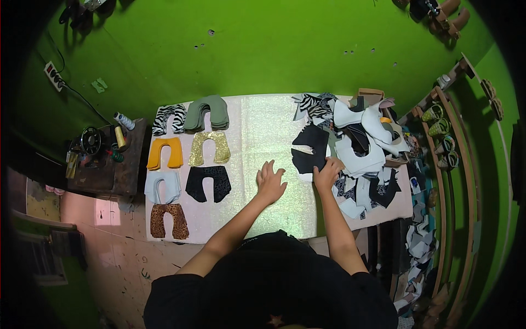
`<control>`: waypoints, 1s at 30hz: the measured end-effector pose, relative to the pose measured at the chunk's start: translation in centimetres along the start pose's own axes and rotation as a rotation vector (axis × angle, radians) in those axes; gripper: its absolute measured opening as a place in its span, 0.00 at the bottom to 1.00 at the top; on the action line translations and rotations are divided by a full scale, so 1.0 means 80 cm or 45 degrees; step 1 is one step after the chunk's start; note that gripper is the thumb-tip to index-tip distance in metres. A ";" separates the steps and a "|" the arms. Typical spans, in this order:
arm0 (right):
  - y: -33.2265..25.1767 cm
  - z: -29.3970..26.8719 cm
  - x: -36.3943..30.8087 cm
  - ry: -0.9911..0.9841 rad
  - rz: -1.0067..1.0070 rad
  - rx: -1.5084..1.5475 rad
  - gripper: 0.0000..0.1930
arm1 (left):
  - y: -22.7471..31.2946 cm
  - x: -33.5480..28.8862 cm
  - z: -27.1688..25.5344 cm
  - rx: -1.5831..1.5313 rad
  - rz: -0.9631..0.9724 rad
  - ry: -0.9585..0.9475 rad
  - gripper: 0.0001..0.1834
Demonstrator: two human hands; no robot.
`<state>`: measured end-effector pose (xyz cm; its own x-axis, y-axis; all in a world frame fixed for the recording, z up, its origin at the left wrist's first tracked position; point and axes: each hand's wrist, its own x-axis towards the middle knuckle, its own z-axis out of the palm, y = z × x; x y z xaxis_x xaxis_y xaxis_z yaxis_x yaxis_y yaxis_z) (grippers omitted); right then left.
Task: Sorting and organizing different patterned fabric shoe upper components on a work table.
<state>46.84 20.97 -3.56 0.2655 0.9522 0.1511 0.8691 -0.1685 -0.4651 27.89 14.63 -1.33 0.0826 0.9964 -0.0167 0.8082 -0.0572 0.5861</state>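
My left hand [270, 181] rests over the shiny pale tabletop [257, 120], its fingers spread and holding nothing. At the near right corner of a black U-shaped shoe-upper piece [313, 145], my right hand [329, 172] has its fingers closed on the edge. A white piece lies partly under the black one. Beside that hand spreads a heap of cut pieces in white [359, 156], black [383, 189] and zebra print [313, 104]. Left of my left hand are U-shaped stacks: black [220, 189], gold glitter [198, 149], sage green [194, 118], zebra [160, 123], orange [156, 153], white [159, 189] and leopard print [158, 222].
At the left stands a dark wooden sewing-machine table [118, 178] with thread spools [120, 137]. A power strip [53, 75] hangs on the green wall [257, 44]. On the right, a wooden rack [435, 142] holds green footwear [440, 128], with scraps [419, 244] below.
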 end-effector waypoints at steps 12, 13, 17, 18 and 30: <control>0.007 0.014 -0.004 0.108 -0.053 -0.048 0.23 | 0.037 0.042 0.042 0.018 0.022 -0.093 0.23; 0.007 0.014 -0.004 0.080 -0.056 -0.015 0.23 | 0.042 0.048 0.042 -0.001 0.014 -0.102 0.22; 0.007 0.014 -0.005 0.115 -0.081 0.054 0.20 | 0.055 0.073 0.047 -0.091 0.022 -0.105 0.22; 0.007 0.013 -0.006 0.145 -0.092 0.075 0.20 | 0.055 0.080 0.052 -0.161 0.032 -0.076 0.20; 0.013 0.014 -0.005 0.131 -0.300 0.078 0.25 | 0.044 0.161 0.109 -0.942 -0.192 -0.044 0.22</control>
<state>47.17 20.67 -5.14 0.1026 0.9319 0.3480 0.8858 0.0736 -0.4583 36.86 26.76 -6.52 0.0304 0.9870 -0.1578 0.2108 0.1480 0.9663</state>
